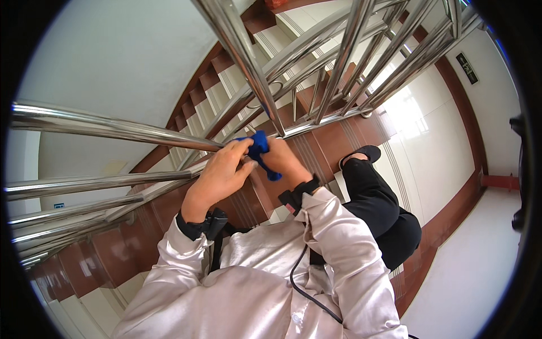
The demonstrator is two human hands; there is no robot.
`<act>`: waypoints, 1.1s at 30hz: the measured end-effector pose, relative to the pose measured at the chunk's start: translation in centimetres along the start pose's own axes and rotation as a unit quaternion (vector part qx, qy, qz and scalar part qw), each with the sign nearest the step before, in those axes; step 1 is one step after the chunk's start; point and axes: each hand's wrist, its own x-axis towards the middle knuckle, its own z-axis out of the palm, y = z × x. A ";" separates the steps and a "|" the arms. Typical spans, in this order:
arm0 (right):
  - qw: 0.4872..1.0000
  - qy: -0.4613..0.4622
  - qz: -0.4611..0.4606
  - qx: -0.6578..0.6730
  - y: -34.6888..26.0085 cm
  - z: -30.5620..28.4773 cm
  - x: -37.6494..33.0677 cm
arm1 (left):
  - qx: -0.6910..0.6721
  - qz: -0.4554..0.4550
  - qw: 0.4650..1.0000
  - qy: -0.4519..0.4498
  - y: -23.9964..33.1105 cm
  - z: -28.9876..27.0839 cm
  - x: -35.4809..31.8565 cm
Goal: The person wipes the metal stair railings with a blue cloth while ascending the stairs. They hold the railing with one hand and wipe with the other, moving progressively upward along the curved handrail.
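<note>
A bunched blue cloth (pixel 259 146) is held between my two hands, beside a shiny metal post (pixel 261 93) of the stair railing. My right hand (pixel 284 162) is closed on it, with a loose end hanging below the fist. From the other side, the bent fingertips of my left hand (pixel 224 171) pinch the cloth's edge. Just behind the left fingers, a thick metal handrail (pixel 118 130) runs in from the left. Whether the cloth touches the metal is hidden by my fingers.
Thinner metal rails (pixel 101 183) run below the handrail. Brown and cream stairs (pixel 121 251) lie beneath, with another flight (pixel 217 90) beyond the railing. A landing of pale tiles (pixel 435 135) is at the right. A dark cable (pixel 307 291) hangs across my shirt.
</note>
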 end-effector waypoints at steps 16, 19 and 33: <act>0.948 0.302 -0.039 -0.097 3.7 -4.9 2.1 | -0.377 0.128 0.895 0.202 5.7 0.9 10.9; 0.989 0.142 -0.039 0.006 8.2 -3.4 4.1 | -0.483 0.093 0.847 0.202 6.3 2.6 12.6; 0.900 0.194 0.011 -0.390 9.3 -1.9 3.5 | -0.454 0.147 0.826 0.301 4.8 3.8 12.7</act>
